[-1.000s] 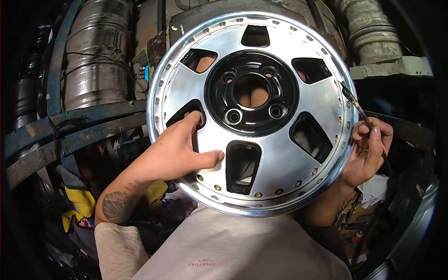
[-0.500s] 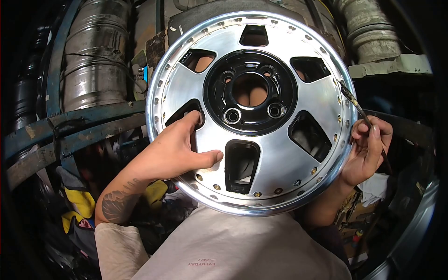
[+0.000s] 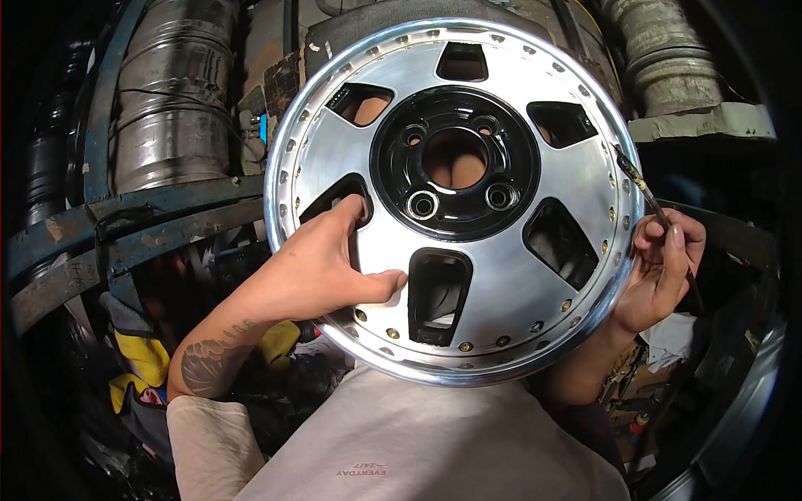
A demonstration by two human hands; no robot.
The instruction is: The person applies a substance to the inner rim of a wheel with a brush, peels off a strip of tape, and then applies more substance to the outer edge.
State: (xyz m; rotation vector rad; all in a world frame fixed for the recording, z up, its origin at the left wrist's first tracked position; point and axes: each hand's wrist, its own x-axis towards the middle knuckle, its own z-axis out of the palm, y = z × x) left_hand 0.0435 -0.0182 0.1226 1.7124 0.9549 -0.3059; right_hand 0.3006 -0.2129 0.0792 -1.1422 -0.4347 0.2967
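Observation:
A polished alloy wheel (image 3: 505,275) with a black centre fills the middle of the head view, its lower edge close to my shirt. My left hand (image 3: 322,263) grips a spoke, its fingers hooked into the left window and the thumb lying on the metal face. Small gold-coloured bolts (image 3: 465,346) run around the face near the lip. At the wheel's right edge, my right hand (image 3: 668,263) pinches a thin paintbrush (image 3: 647,194). The dark bristles reach up to the bolt ring on the upper right, overlapping it in this view.
Large metal drums (image 3: 171,100) stand behind a blue metal frame (image 3: 167,200) on the left. Another drum (image 3: 664,58) is at the upper right above a pale ledge (image 3: 702,123). Yellow and grey cloth (image 3: 140,359) lies lower left, with clutter (image 3: 643,401) lower right.
The wheel sits slightly further right in view, and my left hand has shifted with it. Both grips look the same, and the brush stays at the upper right of the rim.

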